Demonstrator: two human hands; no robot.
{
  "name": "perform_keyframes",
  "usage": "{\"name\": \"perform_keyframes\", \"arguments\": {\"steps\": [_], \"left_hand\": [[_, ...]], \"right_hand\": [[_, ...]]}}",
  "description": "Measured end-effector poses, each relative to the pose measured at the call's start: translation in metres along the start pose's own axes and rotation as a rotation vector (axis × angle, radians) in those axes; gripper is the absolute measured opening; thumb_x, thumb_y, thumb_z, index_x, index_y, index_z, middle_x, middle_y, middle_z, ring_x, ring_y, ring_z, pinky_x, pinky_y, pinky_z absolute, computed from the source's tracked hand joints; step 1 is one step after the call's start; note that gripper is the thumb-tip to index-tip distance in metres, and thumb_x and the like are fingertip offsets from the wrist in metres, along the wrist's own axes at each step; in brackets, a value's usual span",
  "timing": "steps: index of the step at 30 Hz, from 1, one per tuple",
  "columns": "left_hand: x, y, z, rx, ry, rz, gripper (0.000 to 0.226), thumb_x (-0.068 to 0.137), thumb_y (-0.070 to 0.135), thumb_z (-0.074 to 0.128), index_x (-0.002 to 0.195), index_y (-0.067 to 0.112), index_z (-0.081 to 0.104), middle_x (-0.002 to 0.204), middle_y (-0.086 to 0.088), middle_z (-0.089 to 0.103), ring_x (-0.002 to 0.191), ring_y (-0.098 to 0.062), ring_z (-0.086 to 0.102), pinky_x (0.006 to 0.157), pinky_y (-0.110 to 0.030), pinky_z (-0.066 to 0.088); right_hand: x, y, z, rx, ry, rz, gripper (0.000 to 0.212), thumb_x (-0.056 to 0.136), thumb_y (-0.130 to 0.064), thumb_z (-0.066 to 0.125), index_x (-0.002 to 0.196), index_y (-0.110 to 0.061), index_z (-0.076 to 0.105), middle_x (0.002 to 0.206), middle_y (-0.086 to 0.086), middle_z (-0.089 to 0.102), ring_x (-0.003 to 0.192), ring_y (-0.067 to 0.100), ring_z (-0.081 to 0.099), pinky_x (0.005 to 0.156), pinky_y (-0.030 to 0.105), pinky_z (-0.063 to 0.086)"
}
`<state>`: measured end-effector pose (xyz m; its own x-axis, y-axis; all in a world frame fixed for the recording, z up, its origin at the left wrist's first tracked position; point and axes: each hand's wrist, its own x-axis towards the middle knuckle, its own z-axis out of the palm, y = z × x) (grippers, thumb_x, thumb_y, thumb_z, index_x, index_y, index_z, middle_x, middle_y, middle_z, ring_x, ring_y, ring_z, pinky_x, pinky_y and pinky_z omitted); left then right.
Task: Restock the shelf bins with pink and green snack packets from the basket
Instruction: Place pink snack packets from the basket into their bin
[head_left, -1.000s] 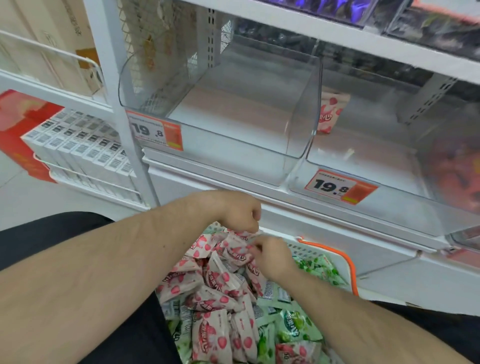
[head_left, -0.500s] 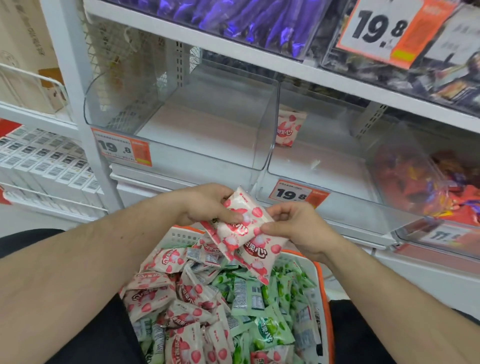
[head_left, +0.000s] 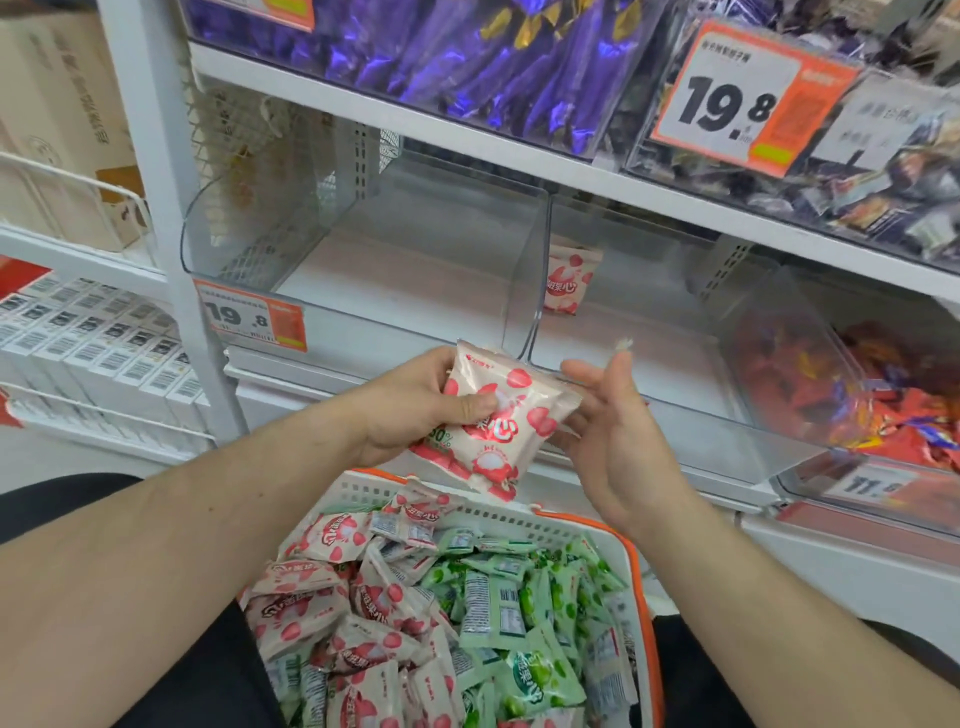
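**Neighbouring stock on the shelves**

Purple foil packets (head_left: 467, 67) fill the clear bin on the upper shelf. To their right, a large orange price tag (head_left: 748, 98) reading 19.8 hangs in front of dark mixed wrappers (head_left: 883, 192). On the middle shelf, far right, a clear bin holds red and orange sweets (head_left: 857, 395). At the far left, rows of white boxes (head_left: 98, 348) with barcodes lie behind a white wire rail, with tall pale cartons (head_left: 57, 119) on the shelf above them.

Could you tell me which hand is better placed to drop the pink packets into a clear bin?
Left. The left hand already grips the pink packets just below the bin holding one pink packet, while the right hand is open beside them.
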<state>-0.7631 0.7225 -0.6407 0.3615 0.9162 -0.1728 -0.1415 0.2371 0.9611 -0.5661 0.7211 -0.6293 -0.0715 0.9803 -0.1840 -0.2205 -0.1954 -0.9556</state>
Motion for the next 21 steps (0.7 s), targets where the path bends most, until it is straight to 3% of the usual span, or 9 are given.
{"name": "perform_keyframes", "arguments": {"steps": [2,4,6,8,10,12,14,17,21], "left_hand": [[-0.005,0.004,-0.009,0.079,0.043,-0.023,0.035,0.078,0.006,0.07,0.109,0.011,0.054,0.09,-0.009,0.071,0.076,-0.019,0.07,0.065,-0.032,0.06],[-0.013,0.004,-0.022,0.294,0.046,-0.085,0.024,0.084,0.004,0.069,0.105,0.009,0.059,0.096,-0.013,0.072,0.083,-0.021,0.069,0.076,-0.038,0.06],[-0.02,0.001,-0.035,0.527,0.048,-0.146,0.014,0.085,0.008,0.072,0.097,0.011,0.064,0.098,-0.013,0.074,0.085,-0.023,0.071,0.08,-0.043,0.058],[-0.024,-0.001,-0.044,0.64,0.078,-0.184,0.011,0.085,0.013,0.074,0.092,0.014,0.065,0.094,-0.009,0.075,0.087,-0.024,0.072,0.082,-0.045,0.059],[-0.027,0.0,-0.05,0.63,0.099,-0.197,0.011,0.086,0.015,0.073,0.094,0.015,0.066,0.094,-0.006,0.075,0.089,-0.024,0.072,0.083,-0.044,0.058],[-0.028,0.002,-0.054,0.577,0.116,-0.2,0.013,0.087,0.016,0.072,0.099,0.014,0.066,0.096,-0.006,0.075,0.092,-0.024,0.072,0.084,-0.042,0.058],[-0.027,0.004,-0.058,0.549,0.136,-0.195,0.017,0.088,0.018,0.07,0.103,0.012,0.066,0.098,-0.007,0.075,0.095,-0.026,0.071,0.087,-0.045,0.057],[-0.024,0.008,-0.06,0.522,0.206,-0.187,0.014,0.09,0.02,0.068,0.102,0.013,0.065,0.101,-0.011,0.074,0.097,-0.03,0.07,0.092,-0.05,0.054],[-0.019,0.009,-0.058,0.5,0.356,-0.138,0.006,0.094,0.021,0.063,0.091,0.022,0.059,0.096,-0.002,0.071,0.093,-0.024,0.068,0.092,-0.044,0.053]], "right_hand": [[-0.006,0.026,0.0,-0.1,0.044,0.049,0.044,0.094,-0.048,0.047,0.089,-0.008,0.062,0.073,0.009,0.064,0.063,0.02,0.059,0.06,0.032,0.046],[-0.001,0.063,-0.001,-0.551,0.01,0.095,0.025,0.093,-0.022,0.054,0.075,-0.008,0.064,0.068,0.008,0.062,0.063,0.022,0.055,0.057,0.028,0.041],[0.011,0.112,-0.003,-1.188,-0.325,0.075,0.017,0.082,-0.015,0.057,0.07,-0.009,0.068,0.079,0.009,0.064,0.08,0.023,0.059,0.069,0.027,0.047],[0.019,0.155,0.005,-1.579,-0.687,0.097,0.026,0.076,-0.018,0.057,0.096,-0.016,0.075,0.127,0.014,0.058,0.12,0.028,0.049,0.104,0.039,0.041],[0.023,0.185,0.013,-1.709,-0.805,0.182,0.054,0.078,-0.023,0.056,0.132,-0.021,0.059,0.155,0.007,0.031,0.14,0.029,0.027,0.116,0.049,0.02],[0.028,0.199,0.019,-1.715,-0.73,0.131,0.049,0.081,-0.029,0.053,0.129,-0.018,0.058,0.138,0.008,0.05,0.129,0.027,0.043,0.107,0.043,0.033],[0.034,0.196,0.019,-1.624,-0.505,0.001,0.034,0.079,-0.035,0.052,0.102,-0.017,0.07,0.106,0.003,0.069,0.104,0.022,0.062,0.088,0.031,0.049],[0.038,0.16,0.013,-1.231,-0.208,-0.031,0.002,0.077,-0.022,0.069,0.078,-0.02,0.07,0.075,-0.007,0.064,0.07,0.011,0.058,0.062,0.022,0.044],[0.025,0.091,0.001,-0.748,-0.175,0.02,0.044,0.073,0.014,0.061,0.056,-0.025,0.048,0.058,-0.008,0.046,0.053,0.014,0.044,0.053,0.027,0.042]]}}
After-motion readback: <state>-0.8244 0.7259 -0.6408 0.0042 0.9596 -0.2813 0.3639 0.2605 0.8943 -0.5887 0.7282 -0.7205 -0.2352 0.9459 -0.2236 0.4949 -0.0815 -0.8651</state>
